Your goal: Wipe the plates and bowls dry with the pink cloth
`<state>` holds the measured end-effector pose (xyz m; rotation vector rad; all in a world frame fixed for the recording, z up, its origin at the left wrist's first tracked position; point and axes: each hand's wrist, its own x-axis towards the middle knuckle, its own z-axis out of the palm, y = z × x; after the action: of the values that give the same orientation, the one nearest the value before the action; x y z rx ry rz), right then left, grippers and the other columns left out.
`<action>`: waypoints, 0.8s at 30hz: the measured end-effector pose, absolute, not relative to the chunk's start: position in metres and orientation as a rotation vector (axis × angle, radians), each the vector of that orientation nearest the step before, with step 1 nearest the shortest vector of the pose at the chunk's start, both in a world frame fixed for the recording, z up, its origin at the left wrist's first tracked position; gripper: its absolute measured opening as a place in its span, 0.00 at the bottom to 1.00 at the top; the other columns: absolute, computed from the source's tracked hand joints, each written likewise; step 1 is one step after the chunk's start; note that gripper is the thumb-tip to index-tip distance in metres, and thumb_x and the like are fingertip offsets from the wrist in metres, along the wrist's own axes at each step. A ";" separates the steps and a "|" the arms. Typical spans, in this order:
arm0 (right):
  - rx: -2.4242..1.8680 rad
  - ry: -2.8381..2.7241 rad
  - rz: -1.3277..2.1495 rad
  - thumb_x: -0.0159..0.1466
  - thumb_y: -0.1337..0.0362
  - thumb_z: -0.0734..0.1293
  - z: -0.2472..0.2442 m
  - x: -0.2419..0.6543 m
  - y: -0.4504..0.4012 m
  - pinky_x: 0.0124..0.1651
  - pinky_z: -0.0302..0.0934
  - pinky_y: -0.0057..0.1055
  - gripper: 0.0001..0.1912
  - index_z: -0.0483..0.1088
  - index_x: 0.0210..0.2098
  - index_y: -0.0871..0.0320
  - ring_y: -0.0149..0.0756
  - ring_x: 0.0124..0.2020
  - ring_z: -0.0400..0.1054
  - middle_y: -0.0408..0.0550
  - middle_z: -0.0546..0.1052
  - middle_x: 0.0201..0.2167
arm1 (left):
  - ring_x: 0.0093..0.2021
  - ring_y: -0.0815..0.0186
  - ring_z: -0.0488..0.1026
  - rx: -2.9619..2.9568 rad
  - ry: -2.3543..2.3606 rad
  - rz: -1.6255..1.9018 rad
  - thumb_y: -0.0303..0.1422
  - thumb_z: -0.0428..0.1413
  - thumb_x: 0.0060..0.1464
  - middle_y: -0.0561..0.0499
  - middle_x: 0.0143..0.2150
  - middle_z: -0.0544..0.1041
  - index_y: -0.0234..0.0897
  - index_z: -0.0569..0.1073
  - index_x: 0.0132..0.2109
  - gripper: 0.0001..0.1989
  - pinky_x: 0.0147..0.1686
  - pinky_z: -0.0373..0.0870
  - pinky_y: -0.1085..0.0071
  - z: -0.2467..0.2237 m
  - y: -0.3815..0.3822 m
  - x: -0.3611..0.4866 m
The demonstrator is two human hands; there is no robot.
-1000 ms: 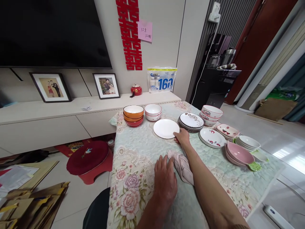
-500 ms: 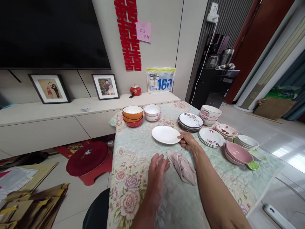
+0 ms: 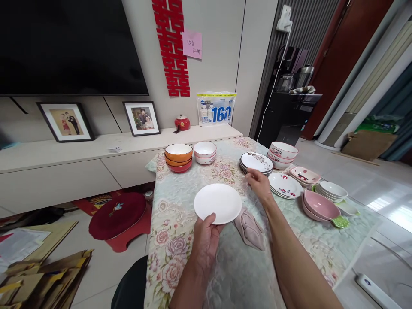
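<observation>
A plain white plate [image 3: 217, 201] is gripped at its near rim by my left hand [image 3: 206, 234], thumb on top and fingers underneath. My right hand [image 3: 259, 185] is apart from that plate, its fingers loosely bent with nothing held. It hovers at the near edge of a stack of dark-rimmed plates [image 3: 256, 162], and I cannot tell whether it touches them. Below the white plate's right side lies a crumpled pinkish cloth [image 3: 249, 229] on the tablecloth [image 3: 174, 210].
Orange and red bowls [image 3: 178, 159] and white bowls [image 3: 205, 153] are stacked at the back left. To the right stand flowered plates [image 3: 285, 185], patterned bowls [image 3: 282, 154], pink strawberry dishes [image 3: 322, 205] and small white bowls [image 3: 331, 190]. A red stool [image 3: 120, 219] is beside the table.
The white plate has moved nearer and passed from my right hand to my left, which has closed on its rim. My right hand has let go and shifted toward the dark-rimmed plates.
</observation>
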<state>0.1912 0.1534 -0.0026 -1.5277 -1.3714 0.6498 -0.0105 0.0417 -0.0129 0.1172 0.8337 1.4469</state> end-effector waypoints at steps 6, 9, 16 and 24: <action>-1.776 -1.682 0.008 0.61 0.69 0.58 -0.001 0.209 0.164 0.62 0.56 0.46 0.32 0.59 0.65 0.68 0.51 0.63 0.61 0.64 0.65 0.64 | 0.47 0.55 0.79 0.118 0.869 1.436 0.16 0.54 0.47 0.39 0.52 0.79 0.38 0.65 0.63 0.36 0.50 0.76 0.53 -0.010 0.039 -0.009; -1.919 -1.782 0.012 0.61 0.72 0.56 -0.002 0.210 0.165 0.60 0.59 0.45 0.35 0.53 0.68 0.69 0.53 0.60 0.65 0.65 0.65 0.64 | 0.48 0.54 0.79 0.106 0.876 1.432 0.16 0.54 0.46 0.39 0.53 0.78 0.38 0.65 0.63 0.36 0.49 0.76 0.52 -0.008 0.038 -0.009; -1.971 -1.781 0.024 0.63 0.70 0.57 0.008 0.204 0.161 0.56 0.61 0.44 0.34 0.51 0.69 0.67 0.52 0.56 0.68 0.64 0.70 0.59 | 0.49 0.54 0.79 0.119 0.858 1.437 0.16 0.55 0.46 0.39 0.54 0.78 0.39 0.65 0.64 0.36 0.50 0.75 0.52 -0.008 0.039 -0.009; -1.677 -1.873 0.642 0.61 0.57 0.66 0.027 0.206 0.133 0.36 0.63 0.34 0.15 0.76 0.41 0.59 0.40 0.32 0.71 0.50 0.79 0.33 | 0.52 0.54 0.77 0.196 0.815 1.507 0.18 0.56 0.46 0.42 0.57 0.76 0.42 0.65 0.63 0.36 0.52 0.74 0.53 -0.009 0.039 -0.014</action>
<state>0.2061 0.1333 0.0274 -1.6769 -1.8729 0.6421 -0.0141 0.0392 -0.0093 0.1959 0.8147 1.5068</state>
